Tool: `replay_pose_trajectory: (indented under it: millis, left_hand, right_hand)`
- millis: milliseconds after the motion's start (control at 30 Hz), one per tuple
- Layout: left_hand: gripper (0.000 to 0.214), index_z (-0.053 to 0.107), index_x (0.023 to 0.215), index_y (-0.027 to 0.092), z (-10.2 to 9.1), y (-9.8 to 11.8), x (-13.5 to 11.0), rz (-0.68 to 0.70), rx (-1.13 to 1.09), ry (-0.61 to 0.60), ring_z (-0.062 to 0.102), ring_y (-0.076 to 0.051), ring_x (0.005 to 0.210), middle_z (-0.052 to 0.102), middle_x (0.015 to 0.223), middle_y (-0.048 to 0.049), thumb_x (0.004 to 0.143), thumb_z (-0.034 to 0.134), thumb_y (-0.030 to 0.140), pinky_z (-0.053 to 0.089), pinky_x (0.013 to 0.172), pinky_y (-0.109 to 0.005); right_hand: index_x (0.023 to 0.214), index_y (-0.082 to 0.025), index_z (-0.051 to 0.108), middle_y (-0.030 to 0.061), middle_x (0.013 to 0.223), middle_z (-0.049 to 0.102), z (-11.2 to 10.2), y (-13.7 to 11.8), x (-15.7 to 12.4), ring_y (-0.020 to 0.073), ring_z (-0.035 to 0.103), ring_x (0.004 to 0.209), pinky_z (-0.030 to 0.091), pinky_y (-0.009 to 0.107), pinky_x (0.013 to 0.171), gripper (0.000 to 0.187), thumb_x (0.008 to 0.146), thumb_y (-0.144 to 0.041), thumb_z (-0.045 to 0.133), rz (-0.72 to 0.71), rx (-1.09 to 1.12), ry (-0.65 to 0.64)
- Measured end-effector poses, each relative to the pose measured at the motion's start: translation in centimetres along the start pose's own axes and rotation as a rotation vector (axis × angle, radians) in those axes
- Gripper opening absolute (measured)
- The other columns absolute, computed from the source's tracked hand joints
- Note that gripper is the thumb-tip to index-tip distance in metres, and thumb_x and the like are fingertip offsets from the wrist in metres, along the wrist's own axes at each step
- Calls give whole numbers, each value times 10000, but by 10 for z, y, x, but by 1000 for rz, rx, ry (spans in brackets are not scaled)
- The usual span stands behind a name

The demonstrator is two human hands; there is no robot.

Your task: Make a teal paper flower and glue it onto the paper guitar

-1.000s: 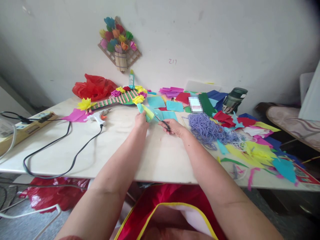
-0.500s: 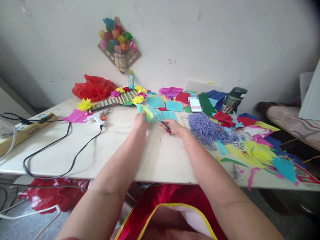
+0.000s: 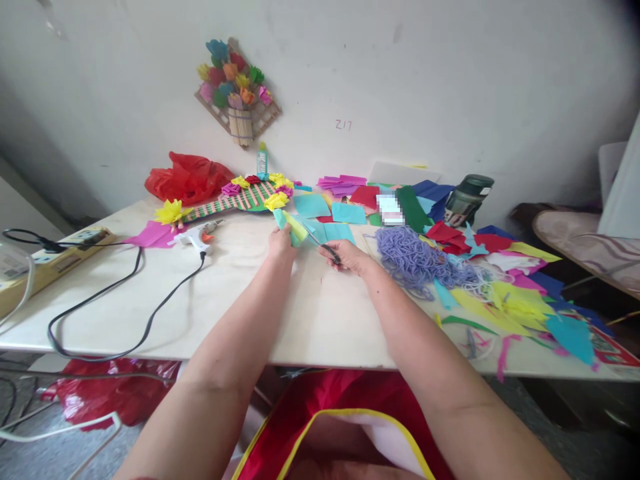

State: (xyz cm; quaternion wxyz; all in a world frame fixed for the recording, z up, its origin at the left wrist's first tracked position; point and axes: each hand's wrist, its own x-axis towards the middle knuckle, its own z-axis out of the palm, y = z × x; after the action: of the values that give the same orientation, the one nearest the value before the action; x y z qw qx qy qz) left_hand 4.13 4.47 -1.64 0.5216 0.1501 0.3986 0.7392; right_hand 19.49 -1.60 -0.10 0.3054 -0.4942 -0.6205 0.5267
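Note:
My left hand (image 3: pixel 281 243) grips a folded piece of teal and yellow-green paper (image 3: pixel 290 225) above the pale table (image 3: pixel 320 313). My right hand (image 3: pixel 350 256) is closed around the dark handles of small scissors (image 3: pixel 323 244), whose blades point up-left into the paper. Both hands are over the middle of the table, a short gap apart. Several teal paper squares (image 3: pixel 345 213) lie just behind the hands.
A white glue gun (image 3: pixel 196 236) with a black cord (image 3: pixel 115 293) lies to the left, by a power strip (image 3: pixel 55 250). A striped board with paper flowers (image 3: pixel 240 195), a red bag (image 3: pixel 187 176), purple yarn (image 3: pixel 415 257), paper scraps (image 3: pixel 520 300) and a dark bottle (image 3: pixel 467 198) crowd the back and right.
Almost nothing has changed; the hands keep their hold on paper and scissors, and the view has shifted slightly.

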Motion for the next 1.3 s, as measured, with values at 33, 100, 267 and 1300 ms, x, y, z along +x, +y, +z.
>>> replay_pose_trajectory:
  millis: [33, 100, 267, 1300]
  left_hand:
    - [102, 575, 754, 163, 0, 0, 0, 2, 2, -5, 653, -152, 767, 629, 711, -22, 796, 526, 84, 519, 794, -294]
    - [103, 580, 746, 164, 0, -1, -1, 4, 10, -13, 654, -160, 772, 635, 716, -30, 792, 531, 86, 519, 788, -301]
    - [115, 590, 724, 160, 1, -3, -4, 2, 25, -34, 648, -156, 735, 644, 721, -38, 787, 531, 83, 513, 755, -291]
    - [85, 578, 715, 157, -2, -6, -4, 3, 15, -57, 597, -127, 614, 616, 651, -17, 758, 545, 91, 490, 674, -255]
  right_hand:
    - [737, -166, 548, -67, 464, 493, -1, 0, 0, 29, 386, 335, 209, 155, 316, 307, 734, -441, 685, -7, 7, -10]
    - [740, -172, 538, -65, 468, 499, -1, 0, -1, 32, 397, 339, 205, 157, 314, 318, 736, -457, 678, -22, 25, -25]
    - [733, -178, 518, -65, 474, 500, -2, 0, -2, 33, 404, 339, 219, 154, 315, 346, 730, -489, 671, -40, 40, -36]
    - [661, -164, 519, -92, 417, 448, 6, 3, 4, 23, 333, 321, 234, 164, 337, 282, 732, -372, 696, -21, 71, 44]
